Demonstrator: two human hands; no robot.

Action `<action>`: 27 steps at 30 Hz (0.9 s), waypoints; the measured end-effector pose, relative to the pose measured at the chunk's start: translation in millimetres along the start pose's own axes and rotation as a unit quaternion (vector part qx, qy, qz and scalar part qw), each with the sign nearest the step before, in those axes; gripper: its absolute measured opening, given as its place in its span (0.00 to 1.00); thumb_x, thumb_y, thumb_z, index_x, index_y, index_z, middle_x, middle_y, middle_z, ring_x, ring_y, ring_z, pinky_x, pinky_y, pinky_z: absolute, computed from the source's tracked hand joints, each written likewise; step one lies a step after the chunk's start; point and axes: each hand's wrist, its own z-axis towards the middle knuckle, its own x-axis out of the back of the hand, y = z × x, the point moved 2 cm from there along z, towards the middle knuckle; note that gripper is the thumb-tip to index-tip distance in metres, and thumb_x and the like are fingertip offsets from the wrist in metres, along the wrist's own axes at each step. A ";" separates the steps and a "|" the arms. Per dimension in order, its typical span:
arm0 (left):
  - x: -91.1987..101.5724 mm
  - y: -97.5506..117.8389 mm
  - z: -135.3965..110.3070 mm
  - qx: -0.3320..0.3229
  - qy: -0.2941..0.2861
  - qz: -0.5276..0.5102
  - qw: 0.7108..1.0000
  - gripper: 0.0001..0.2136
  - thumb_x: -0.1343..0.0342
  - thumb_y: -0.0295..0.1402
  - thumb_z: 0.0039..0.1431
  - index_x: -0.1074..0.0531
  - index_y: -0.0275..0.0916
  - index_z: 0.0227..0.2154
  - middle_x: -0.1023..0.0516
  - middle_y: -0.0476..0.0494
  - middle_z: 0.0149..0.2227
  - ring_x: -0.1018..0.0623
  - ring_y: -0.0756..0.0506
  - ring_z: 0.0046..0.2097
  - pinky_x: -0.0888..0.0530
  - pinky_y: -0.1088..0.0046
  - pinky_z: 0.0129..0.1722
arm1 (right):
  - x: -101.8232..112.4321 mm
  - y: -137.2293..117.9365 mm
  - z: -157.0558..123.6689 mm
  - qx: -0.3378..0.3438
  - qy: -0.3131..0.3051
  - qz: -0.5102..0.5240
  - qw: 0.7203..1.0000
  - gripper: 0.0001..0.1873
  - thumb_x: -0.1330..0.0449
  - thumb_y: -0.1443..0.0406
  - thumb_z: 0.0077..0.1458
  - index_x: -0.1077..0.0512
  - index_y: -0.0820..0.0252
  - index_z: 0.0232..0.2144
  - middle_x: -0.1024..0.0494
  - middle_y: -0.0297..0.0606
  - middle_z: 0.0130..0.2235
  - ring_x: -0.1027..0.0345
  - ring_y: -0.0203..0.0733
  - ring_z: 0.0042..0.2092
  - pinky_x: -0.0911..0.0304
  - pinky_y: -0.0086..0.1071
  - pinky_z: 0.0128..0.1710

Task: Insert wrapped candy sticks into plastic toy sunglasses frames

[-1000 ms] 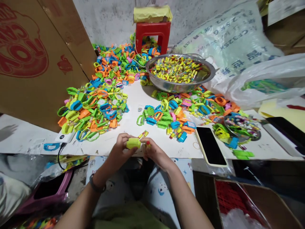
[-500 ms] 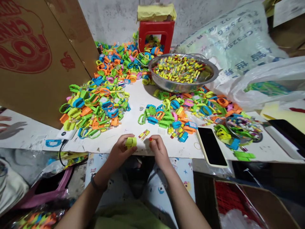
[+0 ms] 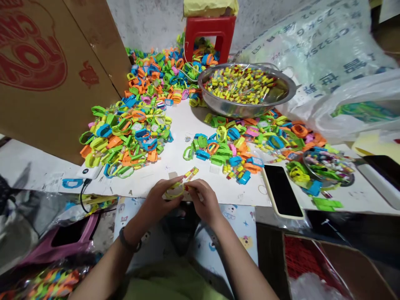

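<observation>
My left hand (image 3: 158,201) is closed on a yellow toy watch (image 3: 175,192), whose looped band shows between thumb and fingers. Close beside it, my right hand (image 3: 206,201) pinches a small red-ended tube (image 3: 186,188) against the watch; whether the two touch is hard to make out. Just beyond my fingertips, small yellow-and-red tubes (image 3: 191,173) lie on the white tabletop (image 3: 181,125). A small pile of toy watches (image 3: 218,152) in green, blue and orange lies ahead to the right, and a larger pile (image 3: 128,133) lies to the left.
A steel bowl (image 3: 215,106) full of yellow tubes stands behind, near a red stool (image 3: 211,26). A phone (image 3: 283,191) and a small bowl of bits (image 3: 346,177) are to the right. A large cardboard box (image 3: 78,116) and a white charger (image 3: 89,171) stand left.
My hands have come together, the right moving left toward the watch. The watch has turned so its band loop faces up. Another person's hand at far left has left view.
</observation>
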 end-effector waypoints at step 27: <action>16.0 -7.7 13.2 0.133 -0.188 -0.050 0.972 0.14 0.43 0.41 0.57 0.23 0.38 0.40 0.17 0.43 0.38 0.20 0.42 0.42 0.25 0.69 0.42 | -21.8 2.0 -9.5 0.069 -0.111 -0.206 0.970 0.05 0.46 0.64 0.61 0.31 0.57 0.34 0.24 0.38 0.30 0.32 0.43 0.31 0.46 0.34 0.31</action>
